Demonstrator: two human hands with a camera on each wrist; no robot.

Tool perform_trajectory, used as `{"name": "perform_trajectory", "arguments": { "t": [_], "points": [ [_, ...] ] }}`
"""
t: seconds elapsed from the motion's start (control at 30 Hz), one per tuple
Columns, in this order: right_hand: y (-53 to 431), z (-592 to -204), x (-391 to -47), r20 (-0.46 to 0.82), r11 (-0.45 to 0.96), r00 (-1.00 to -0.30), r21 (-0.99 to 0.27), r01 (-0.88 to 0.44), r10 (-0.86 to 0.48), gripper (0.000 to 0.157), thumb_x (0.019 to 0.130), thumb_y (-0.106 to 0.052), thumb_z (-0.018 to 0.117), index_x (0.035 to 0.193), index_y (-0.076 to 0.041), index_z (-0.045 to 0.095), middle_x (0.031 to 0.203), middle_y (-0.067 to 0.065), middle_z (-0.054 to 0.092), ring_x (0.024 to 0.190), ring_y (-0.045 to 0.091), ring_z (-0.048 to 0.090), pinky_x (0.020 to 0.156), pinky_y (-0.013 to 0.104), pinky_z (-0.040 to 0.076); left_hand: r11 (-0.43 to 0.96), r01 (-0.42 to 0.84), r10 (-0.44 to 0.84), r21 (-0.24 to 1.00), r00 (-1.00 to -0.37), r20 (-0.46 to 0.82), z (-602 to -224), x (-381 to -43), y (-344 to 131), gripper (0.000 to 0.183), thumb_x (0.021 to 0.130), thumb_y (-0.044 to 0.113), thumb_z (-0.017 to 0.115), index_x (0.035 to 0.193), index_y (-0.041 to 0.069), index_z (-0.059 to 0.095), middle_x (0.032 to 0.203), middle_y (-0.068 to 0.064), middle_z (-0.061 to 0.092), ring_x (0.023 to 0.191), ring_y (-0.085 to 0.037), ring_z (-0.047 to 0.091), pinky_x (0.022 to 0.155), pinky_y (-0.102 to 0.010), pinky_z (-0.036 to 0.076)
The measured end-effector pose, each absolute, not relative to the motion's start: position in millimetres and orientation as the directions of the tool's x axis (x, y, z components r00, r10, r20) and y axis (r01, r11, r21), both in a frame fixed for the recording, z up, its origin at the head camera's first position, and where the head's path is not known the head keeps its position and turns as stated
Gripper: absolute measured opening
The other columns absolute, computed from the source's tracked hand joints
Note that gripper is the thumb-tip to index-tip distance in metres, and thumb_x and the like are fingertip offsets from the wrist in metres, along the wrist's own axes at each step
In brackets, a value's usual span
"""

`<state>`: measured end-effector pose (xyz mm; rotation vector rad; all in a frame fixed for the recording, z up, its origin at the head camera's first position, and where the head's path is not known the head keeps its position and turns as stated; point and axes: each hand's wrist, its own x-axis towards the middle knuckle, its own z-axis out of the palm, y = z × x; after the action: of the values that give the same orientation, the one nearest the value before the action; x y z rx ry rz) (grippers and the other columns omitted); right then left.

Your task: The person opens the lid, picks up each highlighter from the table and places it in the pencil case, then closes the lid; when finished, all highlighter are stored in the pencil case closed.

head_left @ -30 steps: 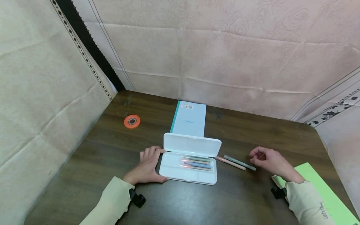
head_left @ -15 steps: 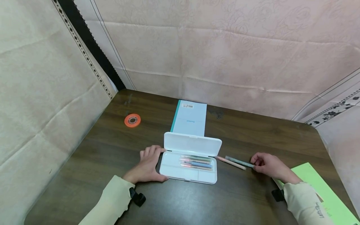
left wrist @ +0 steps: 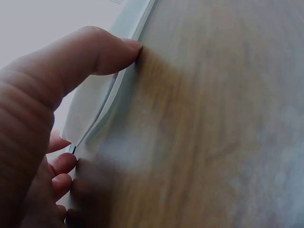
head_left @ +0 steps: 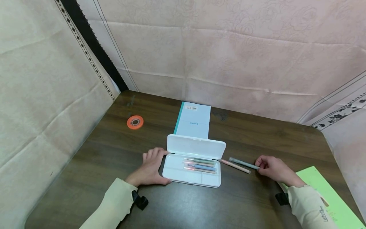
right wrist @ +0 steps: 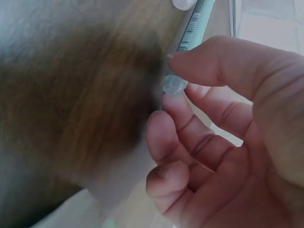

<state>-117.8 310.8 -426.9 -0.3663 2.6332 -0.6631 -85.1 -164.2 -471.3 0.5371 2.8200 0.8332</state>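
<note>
- My left hand (head_left: 151,170) grips the left end of the open pencil case (head_left: 175,167), just right of that palm, probably to stop it sliding.
- My right hand (head_left: 274,167) pinches the nearest end of the green pen (head_left: 244,163), likely leaving its length free; the pen points left from my fingers.
- The pink pen (head_left: 235,166) lies beyond those fingertips, near the case.
- A second ago my right fingers were off the green pen.

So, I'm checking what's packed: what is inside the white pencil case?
Several pens lie side by side in the open pencil case, one of them blue. They are too close together to count surely, and the case's floor directly beneath them is covered.
</note>
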Motion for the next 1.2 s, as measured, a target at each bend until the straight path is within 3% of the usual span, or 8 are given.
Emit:
{"name": "perform_trajectory", "arguments": {
  "t": [0.3,0.57,0.83,1.2],
  "points": [
    [309.7,-406.6,-114.6,-0.270,0.854,-0.907,-0.497,-0.155,-0.322,0.011,0.088,-0.011,0.066,0.097,-0.009,0.061,0.081,-0.001,0.059,0.069,0.009,0.049,0.059,0.026,0.042,0.777,0.291,0.380,0.558,-0.924,-0.048,-469.7,-84.6,-164.3,0.093,0.063,0.049,0.085,0.136,0.010,0.042,0.135,-0.013,0.040,0.120,-0.031,0.034,0.087,-0.045,0.021],
    [299.8,-378.9,-110.0,-0.140,0.849,-0.938,-0.483,-0.216,-0.319,0.010,0.088,-0.010,0.068,0.097,-0.011,0.063,0.080,-0.004,0.060,0.071,0.003,0.051,0.061,0.024,0.044,0.782,0.302,0.382,0.546,-0.923,-0.036,-471.1,-85.0,-164.4,0.094,0.063,0.049,0.085,0.137,0.010,0.042,0.132,-0.012,0.041,0.119,-0.031,0.034,0.086,-0.045,0.021],
    [270.9,-349.2,-100.7,-0.022,0.831,-0.935,-0.467,-0.303,-0.353,0.016,0.085,-0.005,0.067,0.095,-0.016,0.063,0.084,-0.005,0.060,0.074,0.002,0.051,0.064,0.023,0.045,0.784,0.301,0.380,0.543,-0.924,-0.036,-471.6,-85.4,-164.8,0.095,0.063,0.050,0.085,0.138,0.010,0.042,0.133,-0.012,0.041,0.119,-0.030,0.034,0.086,-0.045,0.021],
    [221.3,-340.1,-93.7,0.007,0.792,-0.908,-0.486,-0.370,-0.420,0.017,0.082,-0.003,0.069,0.092,-0.016,0.063,0.082,-0.007,0.057,0.074,0.006,0.052,0.065,0.023,0.046,0.785,0.306,0.384,0.539,-0.923,-0.035,-471.9,-85.2,-164.7,0.094,0.063,0.050,0.085,0.138,0.011,0.042,0.132,-0.011,0.041,0.118,-0.030,0.034,0.086,-0.045,0.021]
  ]
}}
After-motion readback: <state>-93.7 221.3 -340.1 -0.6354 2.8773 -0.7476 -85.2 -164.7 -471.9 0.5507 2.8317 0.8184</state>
